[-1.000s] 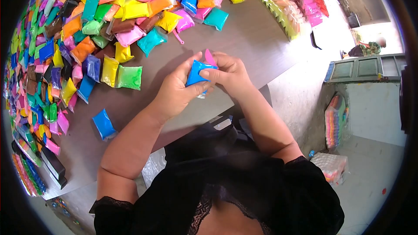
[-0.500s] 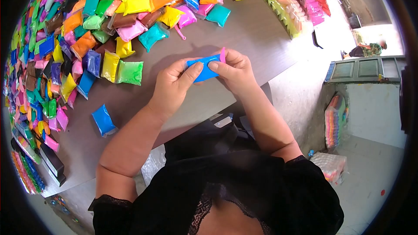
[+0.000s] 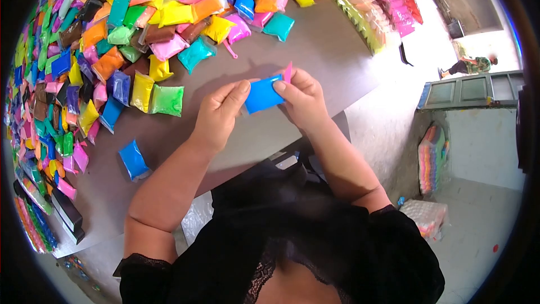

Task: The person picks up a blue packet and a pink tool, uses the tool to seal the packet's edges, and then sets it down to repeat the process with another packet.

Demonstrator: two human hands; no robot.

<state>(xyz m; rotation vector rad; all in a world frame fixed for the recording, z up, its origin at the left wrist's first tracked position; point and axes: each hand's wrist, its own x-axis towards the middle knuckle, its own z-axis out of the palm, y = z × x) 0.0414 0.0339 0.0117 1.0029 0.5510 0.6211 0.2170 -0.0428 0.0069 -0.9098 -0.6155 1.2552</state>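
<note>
Between my two hands is a blue packet, a small clear bag filled with something smooth and blue, held above the table. My left hand pinches its left end between thumb and fingers. At the right end, my right hand grips it with the thumb on top. A thin pink piece sticks up from the right hand's fingers beside the packet; its kind I cannot make out. A second blue packet lies on the table left of my left forearm.
A big heap of coloured packets covers the table's far and left side. Rows of bundled yellow, peach, pink and red packs lie at the far right. A black object sits at the left edge. Beyond, a person is visible.
My thumbs have moved apart toward the packet's ends, so more of its blue face shows. The left hand has shifted slightly left and down. The pink piece stays at the right hand.
</note>
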